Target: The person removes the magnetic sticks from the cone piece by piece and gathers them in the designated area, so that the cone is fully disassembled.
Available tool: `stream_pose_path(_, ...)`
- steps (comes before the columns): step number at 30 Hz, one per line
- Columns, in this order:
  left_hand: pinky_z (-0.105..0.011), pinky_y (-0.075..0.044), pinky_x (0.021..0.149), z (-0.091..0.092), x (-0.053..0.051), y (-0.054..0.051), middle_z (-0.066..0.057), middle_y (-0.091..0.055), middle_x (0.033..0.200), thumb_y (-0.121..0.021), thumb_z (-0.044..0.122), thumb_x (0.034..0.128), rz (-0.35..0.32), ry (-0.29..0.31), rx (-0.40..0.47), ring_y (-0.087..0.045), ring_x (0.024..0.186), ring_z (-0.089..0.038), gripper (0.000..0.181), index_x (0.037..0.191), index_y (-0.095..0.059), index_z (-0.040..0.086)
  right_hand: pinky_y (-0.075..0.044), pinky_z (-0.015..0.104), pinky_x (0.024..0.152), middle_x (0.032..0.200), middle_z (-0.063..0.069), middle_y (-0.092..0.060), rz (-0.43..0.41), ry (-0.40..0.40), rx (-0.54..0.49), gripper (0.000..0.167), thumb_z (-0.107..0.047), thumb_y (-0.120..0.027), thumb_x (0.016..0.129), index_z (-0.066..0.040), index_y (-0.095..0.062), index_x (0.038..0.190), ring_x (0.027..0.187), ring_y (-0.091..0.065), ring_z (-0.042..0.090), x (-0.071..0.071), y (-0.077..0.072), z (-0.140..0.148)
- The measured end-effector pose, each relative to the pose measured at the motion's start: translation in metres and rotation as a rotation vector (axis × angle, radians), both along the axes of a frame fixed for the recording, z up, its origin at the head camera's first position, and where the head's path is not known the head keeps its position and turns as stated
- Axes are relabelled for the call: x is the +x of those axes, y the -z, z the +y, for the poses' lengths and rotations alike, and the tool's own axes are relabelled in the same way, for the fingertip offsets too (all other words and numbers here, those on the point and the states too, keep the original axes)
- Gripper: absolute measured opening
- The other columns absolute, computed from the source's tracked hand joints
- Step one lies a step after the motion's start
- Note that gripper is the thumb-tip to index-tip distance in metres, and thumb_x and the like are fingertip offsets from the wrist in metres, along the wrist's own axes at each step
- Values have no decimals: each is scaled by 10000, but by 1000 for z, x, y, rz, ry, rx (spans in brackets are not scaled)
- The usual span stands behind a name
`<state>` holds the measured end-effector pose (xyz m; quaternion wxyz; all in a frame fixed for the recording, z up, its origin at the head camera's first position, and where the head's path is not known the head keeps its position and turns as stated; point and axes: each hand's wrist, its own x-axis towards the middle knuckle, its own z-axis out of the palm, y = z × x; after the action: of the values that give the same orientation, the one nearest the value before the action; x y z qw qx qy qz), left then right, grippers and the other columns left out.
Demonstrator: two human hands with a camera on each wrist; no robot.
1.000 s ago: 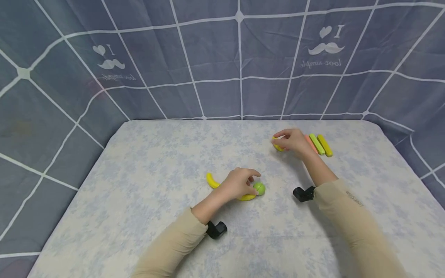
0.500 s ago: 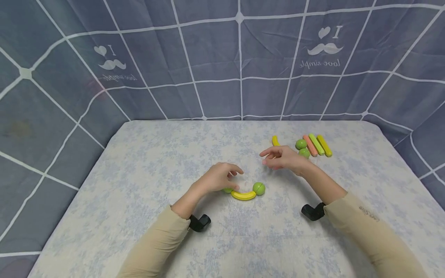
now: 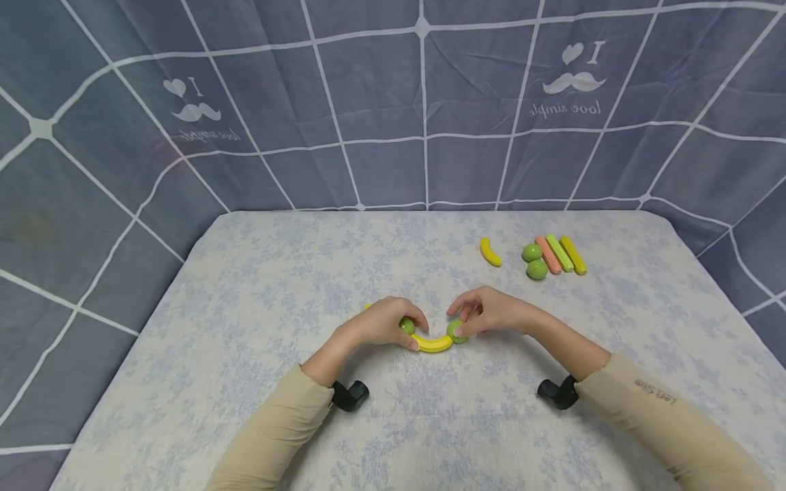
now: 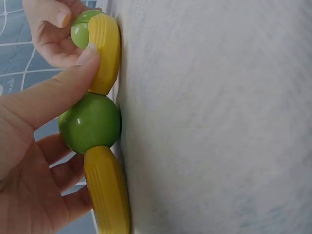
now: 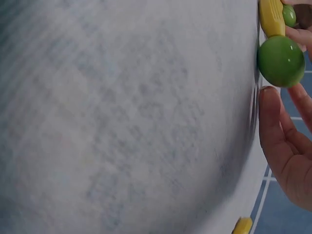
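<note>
In the head view my left hand [image 3: 387, 322] reaches over a green ball [image 3: 406, 326] and a yellow banana-shaped block [image 3: 432, 344]. The left wrist view shows its thumb pressed on that block, with its other fingers behind the ball. A second yellow curved block [image 4: 107, 190] touches the ball's other side; from the head it is mostly hidden under the hand. My right hand [image 3: 491, 312] has its thumb and fingers about another green ball [image 5: 281, 62], at the block's right end. Whether the thumb presses firmly there is hard to see. The pieces form a row on the cloth.
Farther back on the patterned tablecloth [image 3: 276, 273] lies a small yellow curved block [image 3: 490, 252]. To its right are two green balls [image 3: 536, 269], then pink [image 3: 548, 255], light green [image 3: 559, 253] and yellow sticks [image 3: 573, 254]. A blue-grey curtain [image 3: 381, 88] hangs behind.
My right hand has left the small yellow curved block at the back and come forward to the right green ball. My left hand has shifted left from that ball to the left ball and middle block.
</note>
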<state>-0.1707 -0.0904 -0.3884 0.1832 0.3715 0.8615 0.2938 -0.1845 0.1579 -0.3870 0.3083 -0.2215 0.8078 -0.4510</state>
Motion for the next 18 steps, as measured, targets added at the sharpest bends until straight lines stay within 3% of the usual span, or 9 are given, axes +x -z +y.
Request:
stream_pose_path(6,-207,-428,674,0,2,1,28,-654,917,-762,104,764,-21,-10,1,-508,766,-76,145,906,-731,99,-433,293,632,849,70,-546,76,-57,21,316,-120,-758,764,15,-654,1030,729,-479,182,3,3,-6)
stream_pose_path(18,-208,-428,692,2,1,4,13,-651,938,-752,105,780,-38,-21,0,-517,799,-86,141,918,-731,97,-397,280,611,735,5,-539,128,19,45,201,-60,-718,712,-24,-677,906,699,-442,174,7,5,-13)
